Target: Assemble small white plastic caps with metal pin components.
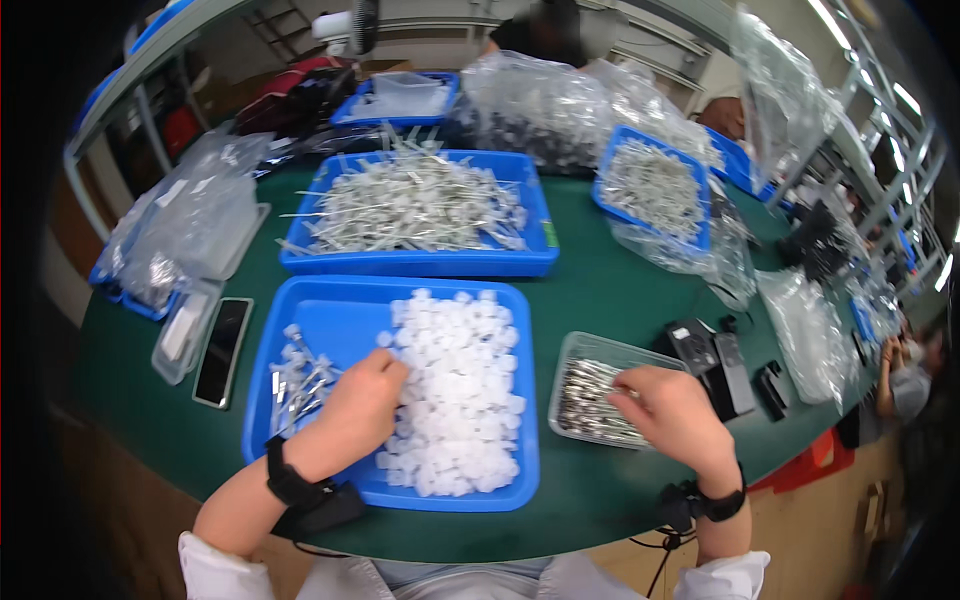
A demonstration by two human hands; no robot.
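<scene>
My left hand (368, 402) is closed, its fingertips at the left edge of a heap of small white plastic caps (458, 390) in the near blue tray (390, 290). What it pinches, if anything, is hidden. Left of that hand lie several thin metal rods with pale caps (298, 372) in the same tray. My right hand (668, 405) reaches over a clear plastic box (575, 345) holding many short shiny metal pins (590, 400). Its thumb and fingers are drawn together above the pins; anything between them is too small to tell.
Behind stands a larger blue tray (420, 265) heaped with capped metal rods (410, 200). A phone (223, 352) lies at left. Right are a black device (715, 362), another blue tray (655, 190) and plastic bags (805, 330). Across the table a person (540, 35) is partly visible.
</scene>
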